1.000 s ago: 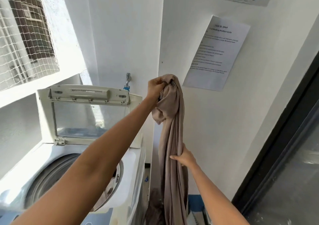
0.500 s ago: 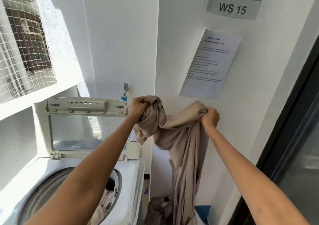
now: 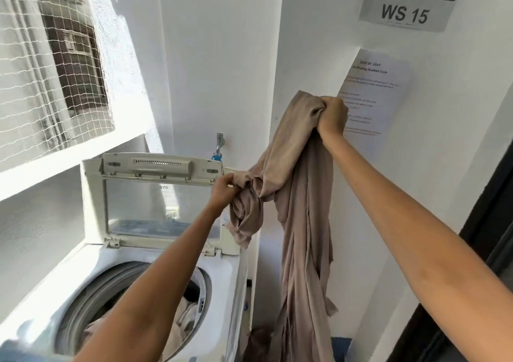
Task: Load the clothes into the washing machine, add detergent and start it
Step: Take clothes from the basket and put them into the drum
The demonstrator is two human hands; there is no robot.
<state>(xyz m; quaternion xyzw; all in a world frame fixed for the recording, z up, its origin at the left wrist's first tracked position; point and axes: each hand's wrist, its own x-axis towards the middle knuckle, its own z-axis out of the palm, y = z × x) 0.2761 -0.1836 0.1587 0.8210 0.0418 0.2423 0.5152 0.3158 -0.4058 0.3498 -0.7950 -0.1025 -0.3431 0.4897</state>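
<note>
Nearest the camera, at lower left, a white top-loading washing machine (image 3: 222,284) stands with its round drum (image 3: 91,300) exposed; pale crumpled laundry (image 3: 183,320) lies inside the drum, partly hidden by the left forearm that crosses above the opening. To the right of the machine, between it and the wall, a long beige garment (image 3: 302,245) hangs down, its lower end running out of sight at the bottom edge near a dark heap that cannot be made out. Left hand (image 3: 223,189), fingers curled tight, grips a bunched end of this garment just beside the upper right corner of the raised lid (image 3: 155,195). Right hand (image 3: 331,115), raised higher and to the right, is clenched round another gathered part of the same garment, which drapes from the fist in long folds. Lid stands upright at the rear of the machine, its transparent panel facing the camera. Behind the lid a metal tap (image 3: 219,140) with a blue fitting projects from the white wall. On the right wall are fixed a printed instruction sheet (image 3: 380,84), partly covered by the right hand, and above it a grey sign (image 3: 405,11) reading "WS 15". At far left, netting (image 3: 50,64) covers a window opening.
</note>
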